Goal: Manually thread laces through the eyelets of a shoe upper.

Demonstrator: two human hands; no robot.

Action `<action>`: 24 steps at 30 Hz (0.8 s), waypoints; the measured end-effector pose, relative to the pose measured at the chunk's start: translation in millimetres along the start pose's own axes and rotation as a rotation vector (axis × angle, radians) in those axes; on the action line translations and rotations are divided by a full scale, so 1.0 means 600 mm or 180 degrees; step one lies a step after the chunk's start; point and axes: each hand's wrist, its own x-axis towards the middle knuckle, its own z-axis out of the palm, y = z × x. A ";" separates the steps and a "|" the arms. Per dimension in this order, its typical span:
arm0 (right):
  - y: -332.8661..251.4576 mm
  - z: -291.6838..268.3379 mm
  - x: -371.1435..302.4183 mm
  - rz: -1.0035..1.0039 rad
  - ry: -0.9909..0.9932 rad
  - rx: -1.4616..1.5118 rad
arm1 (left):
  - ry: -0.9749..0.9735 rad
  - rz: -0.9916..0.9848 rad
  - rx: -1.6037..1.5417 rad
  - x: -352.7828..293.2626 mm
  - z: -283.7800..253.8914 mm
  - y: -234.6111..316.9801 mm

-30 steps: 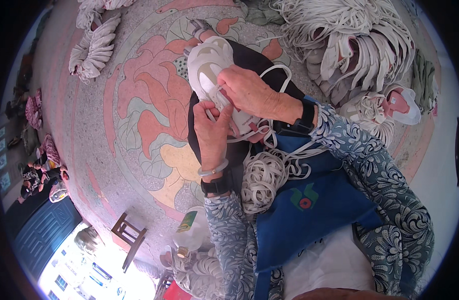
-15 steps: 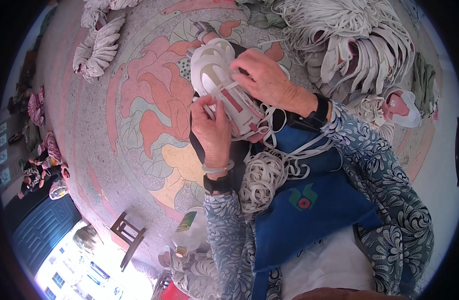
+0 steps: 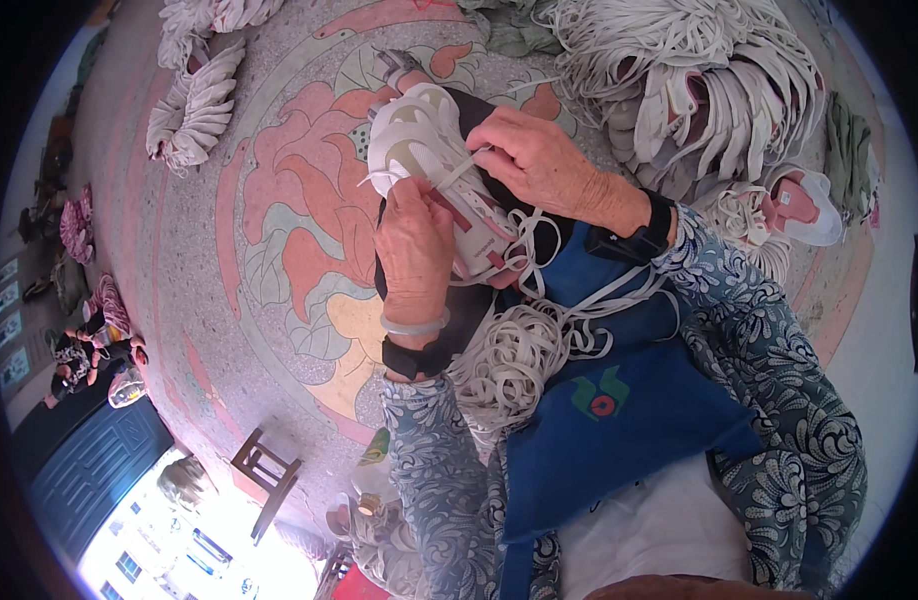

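Note:
White and pink shoe uppers (image 3: 411,140) lie stacked over my dark-clad lap. My left hand (image 3: 415,250) is closed beside the eyelets, pinching a whitish shoelace (image 3: 457,171); a short end of lace sticks out past its fingertips on the left. On the other side of the upper, my right hand (image 3: 544,168) pinches the shoelace between thumb and fingers. The lace spans the gap between both hands, over the upper. Loops of lace hang at the upper's near end. A tangled bundle of shoelaces (image 3: 514,370) rests in my lap, against the blue apron (image 3: 639,440).
A large heap of laced uppers (image 3: 699,60) lies at far right, with loose uppers (image 3: 804,205) beside it. More stacked uppers (image 3: 194,110) lie on the patterned floor at far left. A wooden stool (image 3: 266,480) and a plastic bottle (image 3: 374,475) stand lower left. People (image 3: 99,350) sit at the left edge.
My left hand has moved slightly left and turned, its fingers now closed over the lace, with an end sticking out. The right hand has shifted slightly right and down. The uppers tilt a little left.

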 end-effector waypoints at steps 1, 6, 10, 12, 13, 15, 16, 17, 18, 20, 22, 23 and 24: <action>0.002 -0.004 -0.002 0.0008 0.0006 -0.0002 | -0.0008 0.0007 -0.0001 -0.002 -0.003 -0.003; -0.016 -0.020 -0.001 -0.0009 -0.0006 0.0440 | -0.0184 -0.0861 -0.0568 -0.042 -0.060 -0.006; -0.041 0.037 -0.006 -0.0445 -0.0429 0.0686 | 0.0143 -0.1362 -0.1665 -0.087 -0.047 -0.008; -0.052 0.061 -0.013 -0.0613 -0.1165 0.0550 | 0.0178 -0.1407 -0.1750 -0.101 -0.027 -0.011; -0.050 0.066 -0.015 -0.0740 -0.1346 0.0384 | 0.0288 -0.1493 -0.1943 -0.103 -0.020 -0.007; -0.040 0.063 -0.016 -0.0853 -0.1358 0.0270 | 0.0400 -0.1587 -0.2521 -0.104 -0.012 -0.008; -0.037 0.061 -0.015 -0.0950 -0.1354 0.0161 | 0.0419 -0.1592 -0.2533 -0.106 -0.013 -0.008; -0.035 0.062 -0.015 -0.0965 -0.1371 0.0154 | 0.0418 -0.1759 -0.2848 -0.108 -0.015 -0.006; -0.034 0.062 -0.013 -0.1037 -0.1337 0.0163 | 0.0416 -0.1915 -0.3164 -0.105 -0.022 0.000; -0.033 0.060 -0.012 -0.1125 -0.1309 0.0166 | 0.0547 -0.1941 -0.3472 -0.107 -0.035 0.000; -0.038 0.049 -0.009 -0.1256 -0.1135 0.0302 | 0.0691 -0.1972 -0.3770 -0.109 -0.047 0.005; -0.039 0.044 -0.010 -0.1272 -0.1141 0.0303 | 0.0816 -0.2083 -0.3851 -0.107 -0.053 0.012; -0.038 0.038 -0.011 -0.0958 -0.1199 0.0405 | 0.0934 -0.2194 -0.3931 -0.106 -0.056 0.015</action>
